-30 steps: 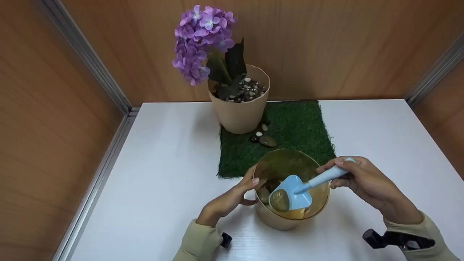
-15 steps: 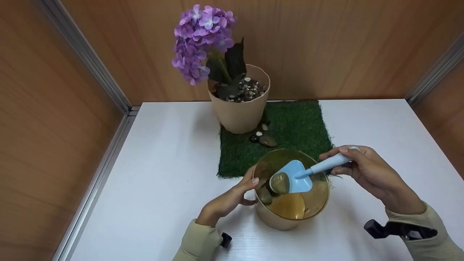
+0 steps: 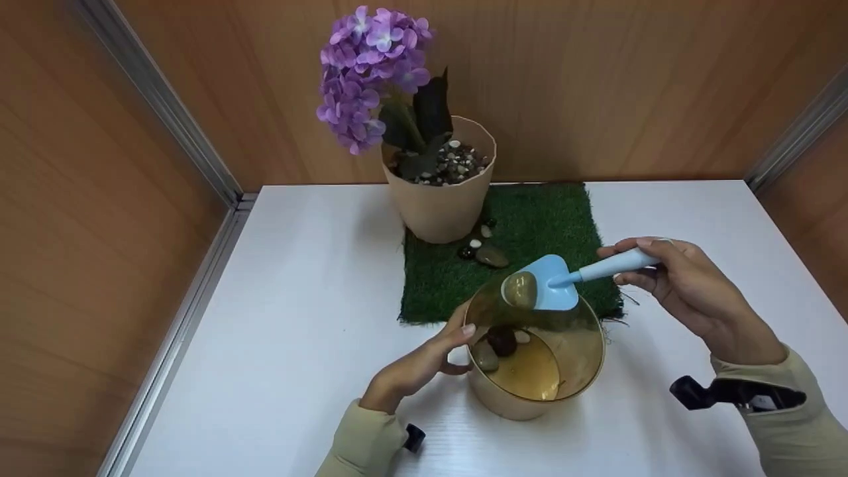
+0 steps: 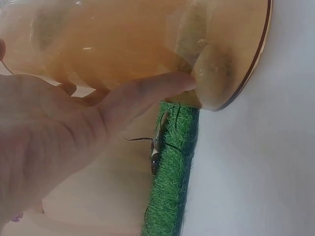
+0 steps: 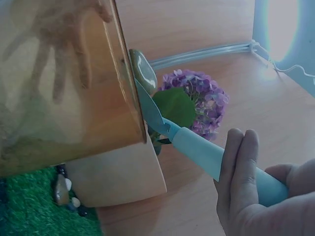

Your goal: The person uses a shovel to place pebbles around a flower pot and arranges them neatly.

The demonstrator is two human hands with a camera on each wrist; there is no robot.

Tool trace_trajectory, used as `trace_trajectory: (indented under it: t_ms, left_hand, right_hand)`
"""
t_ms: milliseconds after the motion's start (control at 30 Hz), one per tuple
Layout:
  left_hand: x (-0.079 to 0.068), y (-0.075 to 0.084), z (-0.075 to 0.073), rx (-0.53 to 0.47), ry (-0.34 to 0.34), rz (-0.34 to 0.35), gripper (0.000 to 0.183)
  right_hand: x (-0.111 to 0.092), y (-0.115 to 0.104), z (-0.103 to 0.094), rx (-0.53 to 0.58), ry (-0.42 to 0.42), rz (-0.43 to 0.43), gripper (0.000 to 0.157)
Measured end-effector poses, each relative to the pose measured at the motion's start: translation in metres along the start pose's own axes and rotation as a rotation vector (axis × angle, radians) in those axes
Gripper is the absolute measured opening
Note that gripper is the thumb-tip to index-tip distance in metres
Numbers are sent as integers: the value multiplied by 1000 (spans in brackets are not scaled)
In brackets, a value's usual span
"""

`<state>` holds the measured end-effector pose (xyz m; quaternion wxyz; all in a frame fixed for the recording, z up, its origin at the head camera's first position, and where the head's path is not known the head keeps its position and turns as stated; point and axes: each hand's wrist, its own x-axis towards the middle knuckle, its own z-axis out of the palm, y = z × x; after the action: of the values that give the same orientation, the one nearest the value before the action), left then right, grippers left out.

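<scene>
My right hand (image 3: 699, 291) grips the handle of a light-blue trowel (image 3: 556, 281). A smooth olive-brown stone (image 3: 521, 290) rests on its blade, above the far rim of a see-through amber container (image 3: 580, 371). The right wrist view shows the trowel (image 5: 197, 147) and the stone (image 5: 143, 71) beside the container rim. My left hand (image 3: 424, 354) holds the container's left side; in the left wrist view a finger (image 4: 152, 88) lies along its wall. Inside the container are a dark red-brown stone (image 3: 501, 341), a greyish stone (image 3: 485, 356) and a small pale one (image 3: 522, 336).
Behind the container lies a green turf mat (image 3: 543, 218) on the white table (image 3: 298, 318). A beige pot (image 3: 440, 212) with purple flowers (image 3: 374, 66) stands at the mat's back left. Several stones (image 3: 491, 256) lie beside the pot. Wooden panels (image 3: 596, 86) enclose the table.
My right hand has lifted the trowel with the stone from inside the container, moving it up and away toward the far rim. The left hand and container have stayed in place.
</scene>
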<state>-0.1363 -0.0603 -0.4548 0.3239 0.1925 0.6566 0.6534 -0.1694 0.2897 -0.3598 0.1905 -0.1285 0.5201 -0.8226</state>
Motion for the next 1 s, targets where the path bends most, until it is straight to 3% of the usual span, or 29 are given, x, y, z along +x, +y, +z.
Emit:
trace_trajectory:
  t_ms: [167,433,600,800,1000]
  left_hand:
    - [1,1,0,8,-8,-5,61]
    - [1,0,0,10,-14,16,61]
    - [1,1,1,-5,-6,-11,64]
    - [-1,0,1,28,-7,19,60]
    - [-1,-1,0,12,-9,19,59]
  right_hand:
    - [8,-7,-7,53,88,-2,32]
    - [25,-7,-23,33,233,-24,34]
    - [37,6,-36,58,331,-21,34]
    - [58,30,-48,132,467,-10,35]
    - [78,57,-60,113,533,-1,43]
